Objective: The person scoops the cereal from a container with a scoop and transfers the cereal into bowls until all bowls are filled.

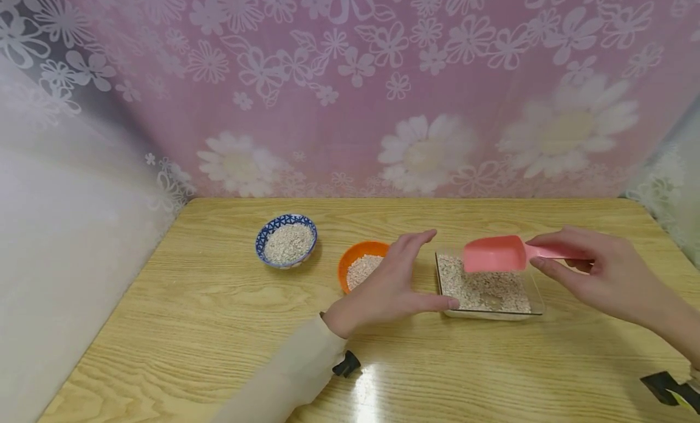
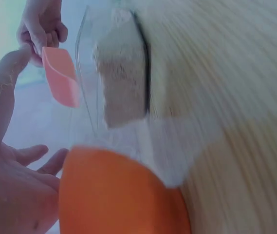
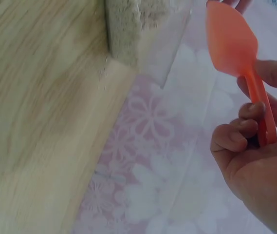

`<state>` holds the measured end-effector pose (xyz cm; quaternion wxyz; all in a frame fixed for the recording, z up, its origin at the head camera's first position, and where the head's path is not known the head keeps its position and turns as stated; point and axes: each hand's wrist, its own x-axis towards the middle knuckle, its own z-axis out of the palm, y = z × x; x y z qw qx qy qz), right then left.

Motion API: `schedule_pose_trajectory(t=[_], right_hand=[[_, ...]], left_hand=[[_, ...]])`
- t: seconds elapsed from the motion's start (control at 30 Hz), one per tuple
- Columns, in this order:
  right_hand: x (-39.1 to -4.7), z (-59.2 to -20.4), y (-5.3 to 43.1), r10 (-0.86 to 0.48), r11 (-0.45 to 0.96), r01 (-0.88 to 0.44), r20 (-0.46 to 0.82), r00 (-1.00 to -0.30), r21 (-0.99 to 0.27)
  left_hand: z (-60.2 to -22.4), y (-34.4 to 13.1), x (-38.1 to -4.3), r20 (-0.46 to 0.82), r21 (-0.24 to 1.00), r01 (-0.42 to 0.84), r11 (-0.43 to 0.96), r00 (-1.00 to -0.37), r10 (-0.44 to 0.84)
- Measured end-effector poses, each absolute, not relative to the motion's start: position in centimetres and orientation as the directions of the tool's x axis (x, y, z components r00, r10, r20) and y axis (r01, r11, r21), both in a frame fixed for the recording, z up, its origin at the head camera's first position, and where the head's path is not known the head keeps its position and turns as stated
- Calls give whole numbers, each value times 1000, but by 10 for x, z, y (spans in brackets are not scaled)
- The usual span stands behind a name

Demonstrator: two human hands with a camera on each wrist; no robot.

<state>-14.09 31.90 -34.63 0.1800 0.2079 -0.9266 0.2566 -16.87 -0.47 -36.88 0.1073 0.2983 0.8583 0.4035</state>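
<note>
My right hand (image 1: 615, 277) grips the handle of a pink scoop (image 1: 494, 254) above a clear rectangular container (image 1: 492, 315). In the right wrist view, fingers curl round the handle of the scoop (image 3: 233, 41). Pale oat-like flakes (image 1: 487, 289) fill much of the container. My left hand (image 1: 388, 286) is spread beside it, fingers extended and thumb at the near left corner; whether the thumb touches the rim I cannot tell. Under and behind that hand is an orange bowl (image 1: 344, 268) of similar flakes, partly hidden. The left wrist view shows the orange bowl (image 2: 119, 195) close up.
A blue-and-white patterned bowl (image 1: 262, 244) of pale flakes stands farther left. Everything is on a wood-grain table (image 1: 219, 326). Behind its far edge hangs a pink flowered cloth (image 1: 339, 125).
</note>
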Motion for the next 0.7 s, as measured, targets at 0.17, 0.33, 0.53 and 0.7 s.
schedule_pose_trajectory(t=[0.17, 0.33, 0.53, 0.7], right_hand=[[-141, -345, 329, -303, 841, -431, 375, -876, -327], [-142, -343, 334, -332, 873, -422, 336, -881, -243], [-144, -342, 334, -361, 878, -439, 337, -869, -192], [-147, -339, 334, -415, 867, -484, 365, -834, -120]], left_hand=[[-369, 12, -164, 40, 721, 444, 532, -793, 607], [-374, 26, -160, 37, 672, 467, 574, -796, 604], [-375, 34, -159, 32, 623, 463, 630, -820, 571], [-376, 42, -156, 44, 582, 484, 654, -822, 568]])
